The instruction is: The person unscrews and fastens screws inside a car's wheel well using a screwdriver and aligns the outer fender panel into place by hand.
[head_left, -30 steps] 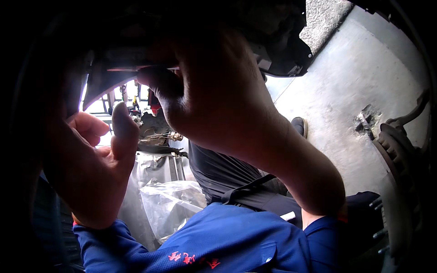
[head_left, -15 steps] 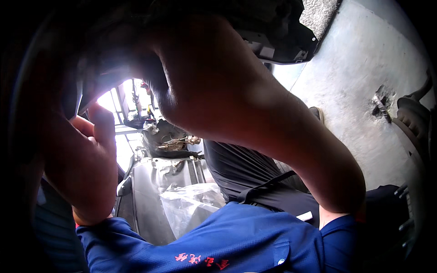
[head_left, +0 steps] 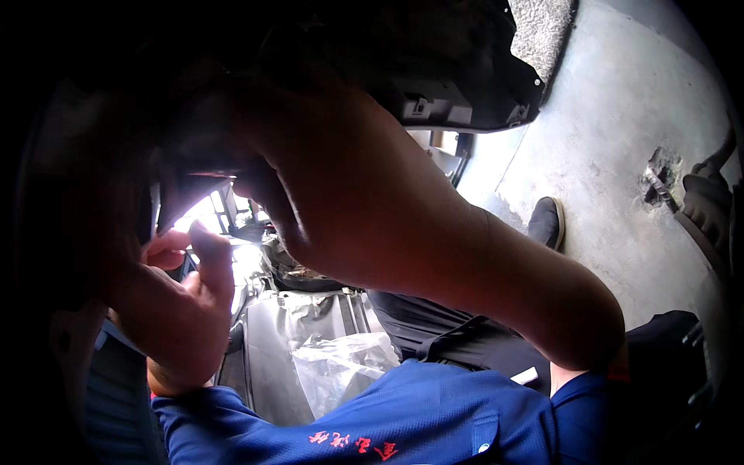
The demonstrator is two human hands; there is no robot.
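Observation:
My left hand [head_left: 182, 298] is raised at the left, with its fingers curled beside the lower edge of a dark panel [head_left: 177, 203]. Whatever lies in those fingers is too shadowed to make out. From the right my bare forearm reaches across to my right hand [head_left: 267, 182], which is lifted under a large dark vehicle trim part [head_left: 457, 85]. Deep shadow hides the right fingers, so their grip does not show. The trim part's lower edge has clip slots and hangs above my right forearm.
Below my hands lie a grey panel [head_left: 267, 349] and a crumpled clear plastic sheet [head_left: 341, 368]. A dark shoe [head_left: 547, 222] rests on the pale floor [head_left: 597, 186]. A dark curved part [head_left: 707, 201] stands at the far right. Bright light comes through an opening between my hands.
Both hands and the surroundings sit lower and slightly right in view. More of the dark trim part's clipped edge and of the shoe shows. My left fingers stay curled.

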